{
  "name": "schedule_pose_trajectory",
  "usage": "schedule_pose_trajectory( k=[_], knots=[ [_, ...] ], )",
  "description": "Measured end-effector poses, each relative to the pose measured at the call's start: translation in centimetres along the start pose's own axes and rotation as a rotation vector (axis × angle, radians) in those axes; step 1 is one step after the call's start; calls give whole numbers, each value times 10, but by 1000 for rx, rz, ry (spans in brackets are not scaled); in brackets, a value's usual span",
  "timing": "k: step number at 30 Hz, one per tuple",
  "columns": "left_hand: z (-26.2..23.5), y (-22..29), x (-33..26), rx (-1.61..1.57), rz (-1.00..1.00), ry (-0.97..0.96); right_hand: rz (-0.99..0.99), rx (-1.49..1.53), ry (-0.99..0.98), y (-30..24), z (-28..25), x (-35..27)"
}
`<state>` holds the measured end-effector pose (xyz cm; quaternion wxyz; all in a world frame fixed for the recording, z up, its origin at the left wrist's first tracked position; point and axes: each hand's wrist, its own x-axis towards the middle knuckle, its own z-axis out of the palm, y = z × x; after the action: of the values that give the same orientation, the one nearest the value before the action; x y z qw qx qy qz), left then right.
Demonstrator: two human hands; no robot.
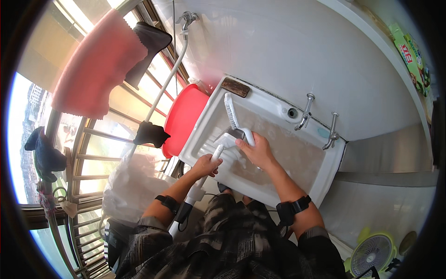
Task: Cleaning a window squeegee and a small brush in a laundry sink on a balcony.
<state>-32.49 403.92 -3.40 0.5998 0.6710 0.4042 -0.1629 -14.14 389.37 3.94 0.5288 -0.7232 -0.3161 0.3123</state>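
Note:
Over the white sink [255,188], which has cloudy water in it, my right hand [258,151] is closed around the handle of a white scrubbing brush [231,110]. The brush's bristled end points away from me, toward the far left corner. My left hand [207,166] grips the white shaft of a long-handled tool [217,152] with a broad white head. This head is tilted over the left part of the sink, close to the brush handle and my right fingers. The tool's shaft runs down past my left forearm. The bristle tips are apart from the tool's head.
A brown block [235,87] lies on the sink's far left corner. Two metal taps, one a near tap [331,131], stick out from the wall. A red basin [186,118] leans left of the sink, near a white plastic bag [134,183]. A green fan [371,253] stands lower right.

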Motion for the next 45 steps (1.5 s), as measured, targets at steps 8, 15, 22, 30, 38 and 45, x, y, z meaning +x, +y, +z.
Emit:
schedule_pose_trajectory(
  k=[8, 15, 22, 30, 38, 45],
  knots=[
    [9, 17, 39, 192, 127, 150, -29, -200, 197, -25, -21, -29],
    [7, 23, 31, 182, 125, 169, -167, -575, 54, -61, -41, -56],
    [-10, 20, 36, 150, 101, 137, -70, -642, 38, -90, -25, -18],
    [-4, 9, 39, 339, 193, 264, -107, -606, 20, -99, -39, -43],
    [-1, 62, 22, 230, 707, 903, 5, -603, -47, -96, -38, -38],
    [16, 95, 21, 56, 725, 718, -15, -779, -77, -106, -35, -35]
  ],
)
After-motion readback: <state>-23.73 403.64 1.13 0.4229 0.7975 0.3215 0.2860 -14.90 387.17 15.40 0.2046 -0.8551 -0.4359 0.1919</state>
